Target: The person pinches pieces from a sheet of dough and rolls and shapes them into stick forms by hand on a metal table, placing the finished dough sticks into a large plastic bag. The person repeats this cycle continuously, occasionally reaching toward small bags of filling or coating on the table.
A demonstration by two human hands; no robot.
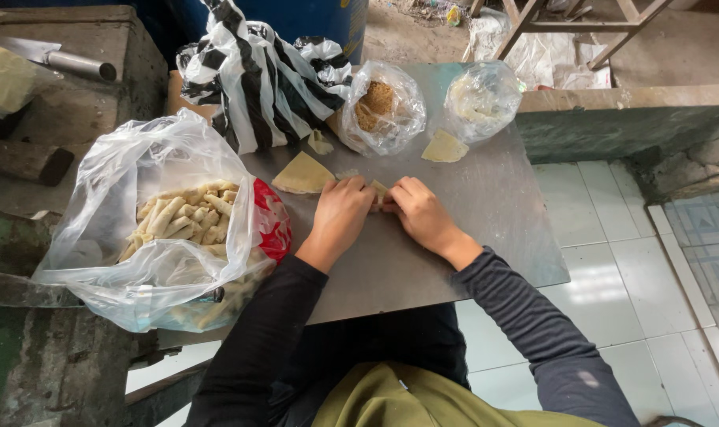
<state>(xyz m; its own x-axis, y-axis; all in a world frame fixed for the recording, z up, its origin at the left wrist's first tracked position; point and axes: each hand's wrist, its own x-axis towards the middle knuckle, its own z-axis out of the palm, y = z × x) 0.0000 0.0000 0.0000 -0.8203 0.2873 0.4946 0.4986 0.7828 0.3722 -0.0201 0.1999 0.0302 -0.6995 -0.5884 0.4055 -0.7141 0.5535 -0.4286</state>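
Dozens of pale finished rolls [187, 217] fill the clear plastic bag [98, 261] at nine o'clock, while the left hand [340, 215] and right hand [420, 212] together pinch one small pale wrapper roll [379, 192], with two triangular pale wrappers [302, 175] unrolled at twelve o'clock.

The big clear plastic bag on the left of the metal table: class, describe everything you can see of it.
The clear plastic bag is thin, crinkled and glossy, its mouth spread wide open. It slumps over the left edge of the grey metal table. Inside lies a heap of pale, finger-shaped rolls. A red printed bag presses against its right side, and the person's left forearm lies close by; contact cannot be told.
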